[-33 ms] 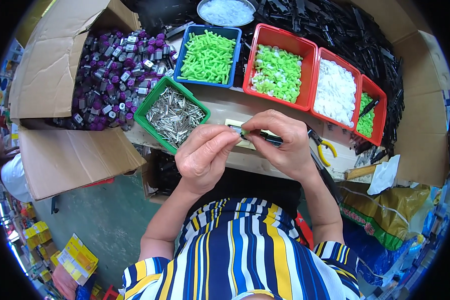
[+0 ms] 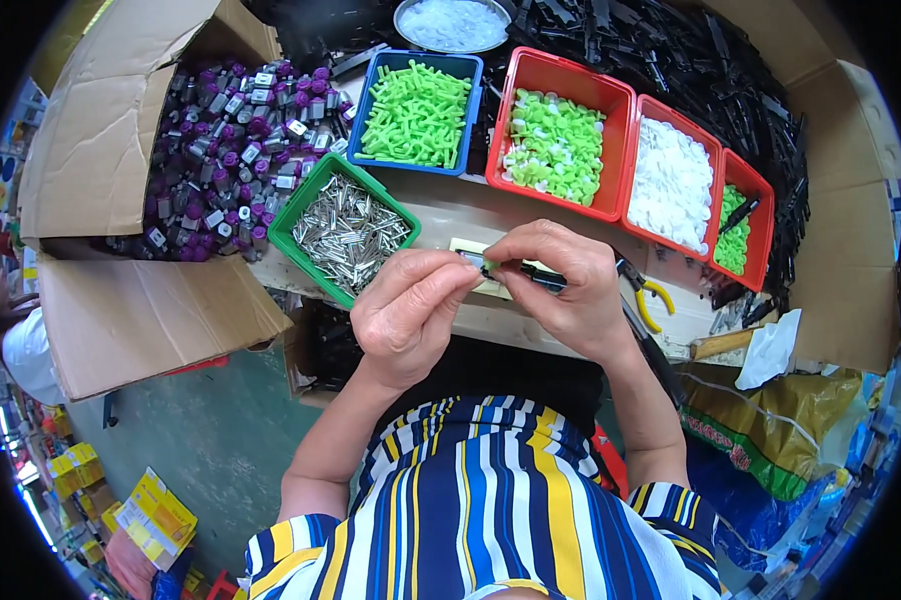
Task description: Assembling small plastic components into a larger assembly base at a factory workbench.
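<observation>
Head view: both hands, left hand (image 2: 411,315) and right hand (image 2: 561,285), pinch a black part (image 2: 531,275) beside a green tray (image 2: 301,205) of metal pins (image 2: 346,230).

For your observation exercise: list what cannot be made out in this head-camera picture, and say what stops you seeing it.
- Small black part, head view: mostly covered by the right hand and left hand; its shape is unclear.
- Pliers: jaws hidden behind the right hand.
- Metal bowl: cut off by the top edge.
- Purple parts in the cardboard box: too small to identify.

Shiny metal pins (image 2: 346,232) fill a glossy green plastic bin (image 2: 293,215) beside matt cardboard (image 2: 151,310).
</observation>
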`<state>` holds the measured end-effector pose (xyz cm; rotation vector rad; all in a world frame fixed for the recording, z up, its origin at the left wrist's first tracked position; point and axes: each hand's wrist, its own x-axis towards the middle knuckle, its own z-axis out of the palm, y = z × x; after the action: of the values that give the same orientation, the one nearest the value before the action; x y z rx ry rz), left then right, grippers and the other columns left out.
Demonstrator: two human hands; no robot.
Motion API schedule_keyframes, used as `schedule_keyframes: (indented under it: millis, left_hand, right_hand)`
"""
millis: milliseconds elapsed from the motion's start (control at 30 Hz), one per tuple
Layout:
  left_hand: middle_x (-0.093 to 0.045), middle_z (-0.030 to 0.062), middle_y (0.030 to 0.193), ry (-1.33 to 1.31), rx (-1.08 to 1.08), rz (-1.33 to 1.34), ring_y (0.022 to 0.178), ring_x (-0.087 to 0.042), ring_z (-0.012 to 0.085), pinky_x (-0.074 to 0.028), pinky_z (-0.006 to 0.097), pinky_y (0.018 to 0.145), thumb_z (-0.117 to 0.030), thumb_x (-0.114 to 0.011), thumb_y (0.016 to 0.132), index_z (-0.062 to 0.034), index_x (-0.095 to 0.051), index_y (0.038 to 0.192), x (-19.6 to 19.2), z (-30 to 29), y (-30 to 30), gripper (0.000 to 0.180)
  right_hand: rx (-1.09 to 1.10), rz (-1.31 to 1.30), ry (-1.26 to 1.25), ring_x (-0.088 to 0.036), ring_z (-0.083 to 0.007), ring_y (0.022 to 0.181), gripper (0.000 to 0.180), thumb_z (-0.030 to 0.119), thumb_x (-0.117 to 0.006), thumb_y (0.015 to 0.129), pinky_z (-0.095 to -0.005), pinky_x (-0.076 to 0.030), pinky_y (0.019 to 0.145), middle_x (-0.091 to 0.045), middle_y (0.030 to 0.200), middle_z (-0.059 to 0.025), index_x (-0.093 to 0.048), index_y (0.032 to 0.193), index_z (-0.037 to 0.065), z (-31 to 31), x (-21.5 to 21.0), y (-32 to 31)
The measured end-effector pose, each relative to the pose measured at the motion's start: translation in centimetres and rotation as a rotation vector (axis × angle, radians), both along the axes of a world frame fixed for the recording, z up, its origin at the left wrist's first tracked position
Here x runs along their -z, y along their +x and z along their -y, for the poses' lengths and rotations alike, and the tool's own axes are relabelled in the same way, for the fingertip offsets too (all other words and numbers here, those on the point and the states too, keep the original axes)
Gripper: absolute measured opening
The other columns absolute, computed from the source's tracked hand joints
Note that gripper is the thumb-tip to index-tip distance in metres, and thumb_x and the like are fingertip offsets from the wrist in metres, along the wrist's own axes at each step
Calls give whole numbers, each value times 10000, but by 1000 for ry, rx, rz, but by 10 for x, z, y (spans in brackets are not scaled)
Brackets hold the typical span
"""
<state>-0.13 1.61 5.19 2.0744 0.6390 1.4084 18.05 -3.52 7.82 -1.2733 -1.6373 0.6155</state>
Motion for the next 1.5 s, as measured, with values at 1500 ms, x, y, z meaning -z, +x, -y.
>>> schedule_keyframes:
  millis: [1500]
  left_hand:
    - [-700, 115, 942, -439, 281, -193, 839, -689, 190, -547, 284, 733, -13, -780, 779, -1, -729, 1087, 9, 1, -3, 313]
  right_hand:
    - [82, 95, 37, -675, -255, 799, 179, -50, -741, 767, -329, -531, 696, -664, 898, -124, -675, 929, -13, 24, 18, 0]
